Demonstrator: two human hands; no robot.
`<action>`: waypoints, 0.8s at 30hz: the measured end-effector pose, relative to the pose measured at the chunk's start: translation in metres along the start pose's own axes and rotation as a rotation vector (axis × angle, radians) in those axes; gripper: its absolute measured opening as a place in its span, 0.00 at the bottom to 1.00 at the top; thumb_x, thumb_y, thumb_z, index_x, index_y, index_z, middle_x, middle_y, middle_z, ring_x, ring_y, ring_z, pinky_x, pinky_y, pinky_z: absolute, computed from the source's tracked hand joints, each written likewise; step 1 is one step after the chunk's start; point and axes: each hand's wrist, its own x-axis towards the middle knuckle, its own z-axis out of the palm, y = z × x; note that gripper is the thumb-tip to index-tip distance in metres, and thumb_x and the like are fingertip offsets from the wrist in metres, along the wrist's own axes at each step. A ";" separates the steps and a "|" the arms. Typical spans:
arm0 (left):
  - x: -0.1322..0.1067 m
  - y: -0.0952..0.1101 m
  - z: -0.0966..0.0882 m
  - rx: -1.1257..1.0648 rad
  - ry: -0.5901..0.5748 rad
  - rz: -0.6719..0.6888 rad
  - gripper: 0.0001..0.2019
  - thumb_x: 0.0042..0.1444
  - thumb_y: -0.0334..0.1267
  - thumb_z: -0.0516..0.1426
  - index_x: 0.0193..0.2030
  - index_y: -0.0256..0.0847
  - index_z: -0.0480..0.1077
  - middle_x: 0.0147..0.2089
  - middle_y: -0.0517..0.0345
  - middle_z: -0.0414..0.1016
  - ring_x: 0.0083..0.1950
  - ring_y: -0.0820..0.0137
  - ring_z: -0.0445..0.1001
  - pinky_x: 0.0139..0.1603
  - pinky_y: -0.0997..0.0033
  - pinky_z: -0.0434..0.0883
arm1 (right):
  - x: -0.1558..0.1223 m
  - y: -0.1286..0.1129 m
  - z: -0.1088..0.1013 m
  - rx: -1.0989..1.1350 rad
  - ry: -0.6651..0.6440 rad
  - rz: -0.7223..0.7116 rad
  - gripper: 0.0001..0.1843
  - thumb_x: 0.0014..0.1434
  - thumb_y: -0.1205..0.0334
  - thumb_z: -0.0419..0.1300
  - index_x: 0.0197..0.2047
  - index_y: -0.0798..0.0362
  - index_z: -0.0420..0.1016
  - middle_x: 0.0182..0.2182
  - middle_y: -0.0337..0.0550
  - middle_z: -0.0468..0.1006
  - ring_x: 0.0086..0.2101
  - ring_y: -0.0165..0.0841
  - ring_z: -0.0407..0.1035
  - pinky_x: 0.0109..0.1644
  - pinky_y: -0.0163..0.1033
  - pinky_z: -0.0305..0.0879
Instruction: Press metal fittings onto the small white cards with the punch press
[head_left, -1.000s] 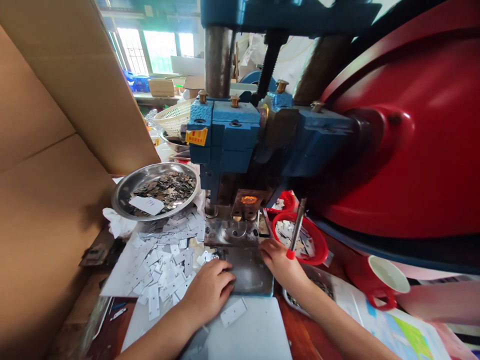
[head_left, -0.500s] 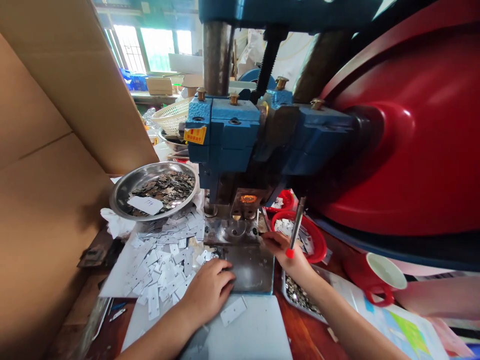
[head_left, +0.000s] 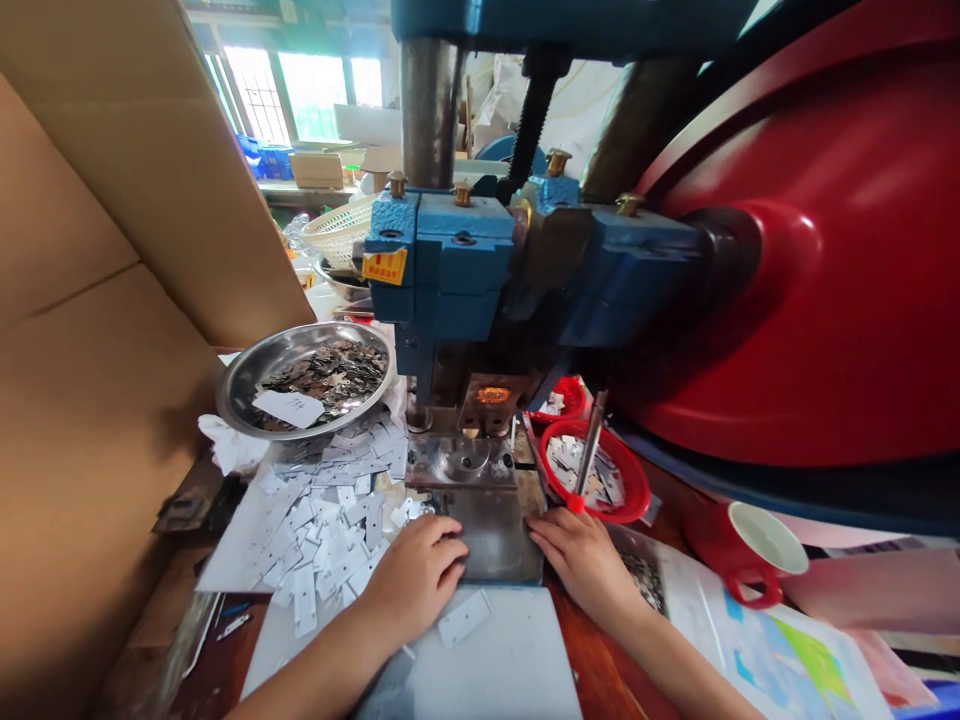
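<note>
My left hand (head_left: 417, 577) rests with curled fingers on the left edge of the steel plate (head_left: 495, 535) in front of the blue press (head_left: 480, 270). Whether it holds a piece I cannot make out. My right hand (head_left: 581, 555) lies at the plate's right edge, fingers stretched out flat and holding nothing. The press die (head_left: 469, 460) sits just beyond both hands. A heap of small white metal tabs (head_left: 330, 520) lies left of my left hand. One loose tab (head_left: 465, 618) lies on the white sheet (head_left: 517, 660) near my wrist.
A steel bowl of dark stamped pieces (head_left: 307, 375) stands at the left, a red bowl of pieces (head_left: 600, 480) with a red-tipped rod (head_left: 587, 455) at the right. A red mug (head_left: 742, 555) stands further right. Cardboard (head_left: 97, 300) walls the left; the red flywheel cover (head_left: 825, 260) looms right.
My right hand has drawn back from beside the die to the plate's near right edge and now lies flat. My left hand has barely moved.
</note>
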 end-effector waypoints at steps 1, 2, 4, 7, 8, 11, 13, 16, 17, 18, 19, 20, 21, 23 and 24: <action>0.000 0.000 0.000 0.000 -0.002 -0.003 0.10 0.53 0.27 0.57 0.40 0.44 0.74 0.49 0.54 0.72 0.48 0.62 0.70 0.50 0.57 0.71 | 0.000 0.001 0.001 0.021 -0.009 0.007 0.15 0.64 0.59 0.50 0.46 0.49 0.77 0.38 0.47 0.77 0.39 0.40 0.70 0.45 0.46 0.65; 0.000 0.000 0.000 0.000 -0.004 -0.006 0.10 0.54 0.28 0.57 0.41 0.44 0.74 0.49 0.54 0.72 0.48 0.62 0.70 0.50 0.57 0.71 | 0.001 0.003 0.001 0.042 -0.019 0.010 0.15 0.64 0.59 0.50 0.47 0.49 0.76 0.39 0.47 0.77 0.40 0.40 0.70 0.45 0.46 0.65; -0.001 0.001 0.000 -0.003 -0.010 -0.014 0.10 0.54 0.28 0.57 0.41 0.45 0.74 0.49 0.54 0.71 0.48 0.62 0.70 0.50 0.57 0.71 | 0.004 0.006 0.001 0.079 -0.041 0.005 0.16 0.64 0.58 0.51 0.50 0.49 0.74 0.42 0.47 0.76 0.42 0.40 0.70 0.47 0.46 0.65; -0.001 0.001 -0.001 0.000 -0.011 -0.022 0.10 0.54 0.28 0.57 0.41 0.45 0.74 0.49 0.54 0.71 0.49 0.62 0.70 0.50 0.57 0.71 | 0.008 0.010 0.000 0.124 -0.064 -0.017 0.16 0.64 0.57 0.52 0.52 0.45 0.73 0.44 0.46 0.76 0.43 0.39 0.70 0.47 0.46 0.65; -0.001 0.001 -0.001 0.001 -0.009 -0.023 0.10 0.54 0.28 0.57 0.41 0.45 0.74 0.49 0.54 0.71 0.49 0.62 0.70 0.50 0.57 0.71 | 0.010 0.011 0.000 0.140 -0.065 -0.021 0.15 0.64 0.57 0.52 0.51 0.44 0.74 0.43 0.45 0.76 0.43 0.39 0.70 0.47 0.45 0.65; -0.001 0.001 -0.001 0.002 -0.005 -0.024 0.11 0.53 0.27 0.57 0.41 0.45 0.73 0.49 0.55 0.71 0.49 0.62 0.70 0.51 0.57 0.70 | 0.013 0.010 0.002 0.185 -0.061 -0.012 0.13 0.63 0.55 0.53 0.47 0.43 0.76 0.42 0.44 0.76 0.42 0.38 0.70 0.46 0.44 0.65; -0.001 0.001 -0.001 0.000 -0.003 -0.020 0.11 0.53 0.27 0.57 0.41 0.45 0.73 0.49 0.55 0.71 0.49 0.62 0.70 0.51 0.57 0.70 | 0.014 0.009 0.003 0.210 -0.054 0.003 0.13 0.63 0.56 0.53 0.44 0.44 0.78 0.41 0.43 0.76 0.42 0.38 0.70 0.46 0.44 0.65; -0.001 0.001 -0.001 -0.003 -0.001 -0.014 0.10 0.54 0.27 0.57 0.41 0.45 0.74 0.49 0.55 0.71 0.49 0.62 0.70 0.50 0.57 0.70 | 0.014 0.006 0.004 0.225 -0.047 0.009 0.13 0.63 0.56 0.53 0.42 0.45 0.79 0.40 0.43 0.77 0.42 0.38 0.70 0.46 0.44 0.65; -0.001 0.001 -0.001 -0.004 -0.001 -0.016 0.10 0.54 0.27 0.57 0.41 0.45 0.74 0.49 0.55 0.71 0.49 0.62 0.70 0.50 0.57 0.70 | 0.014 0.005 0.004 0.224 -0.048 0.007 0.13 0.64 0.56 0.52 0.41 0.46 0.79 0.39 0.43 0.77 0.42 0.38 0.70 0.46 0.44 0.65; -0.001 0.001 -0.001 -0.006 -0.002 -0.019 0.11 0.54 0.27 0.57 0.41 0.45 0.74 0.49 0.55 0.71 0.49 0.62 0.70 0.50 0.57 0.70 | 0.015 0.003 0.004 0.218 -0.049 0.005 0.13 0.64 0.56 0.52 0.41 0.46 0.78 0.39 0.43 0.77 0.42 0.38 0.70 0.46 0.44 0.65; -0.001 0.001 -0.001 -0.007 -0.003 -0.024 0.11 0.53 0.27 0.57 0.41 0.45 0.74 0.49 0.55 0.71 0.49 0.63 0.70 0.50 0.58 0.70 | 0.015 0.002 0.003 0.210 -0.051 0.000 0.14 0.64 0.56 0.52 0.41 0.46 0.78 0.39 0.43 0.77 0.42 0.39 0.70 0.46 0.45 0.65; -0.001 0.000 -0.001 -0.008 -0.002 -0.029 0.11 0.53 0.27 0.58 0.41 0.45 0.74 0.49 0.55 0.71 0.49 0.63 0.70 0.50 0.58 0.70 | 0.015 0.002 0.003 0.200 -0.052 -0.005 0.14 0.64 0.55 0.51 0.41 0.46 0.78 0.40 0.44 0.77 0.42 0.39 0.70 0.46 0.45 0.65; -0.001 0.000 -0.001 -0.007 -0.002 -0.033 0.11 0.53 0.27 0.58 0.41 0.45 0.73 0.49 0.56 0.71 0.49 0.63 0.70 0.50 0.58 0.70 | 0.015 0.001 0.002 0.189 -0.048 -0.010 0.14 0.65 0.55 0.50 0.43 0.47 0.78 0.41 0.44 0.76 0.42 0.39 0.70 0.47 0.46 0.65; -0.001 0.000 0.000 -0.004 -0.001 -0.033 0.11 0.53 0.27 0.58 0.41 0.45 0.73 0.49 0.56 0.71 0.49 0.63 0.70 0.51 0.59 0.70 | 0.016 0.000 0.001 0.162 -0.040 -0.024 0.15 0.65 0.56 0.49 0.47 0.47 0.76 0.43 0.45 0.76 0.43 0.39 0.69 0.47 0.47 0.65; -0.001 0.000 0.000 -0.003 -0.001 -0.031 0.11 0.53 0.27 0.58 0.41 0.45 0.73 0.49 0.56 0.71 0.49 0.64 0.70 0.51 0.59 0.70 | 0.016 -0.001 0.001 0.148 -0.041 -0.033 0.16 0.65 0.57 0.49 0.49 0.47 0.75 0.44 0.46 0.76 0.44 0.40 0.69 0.47 0.47 0.65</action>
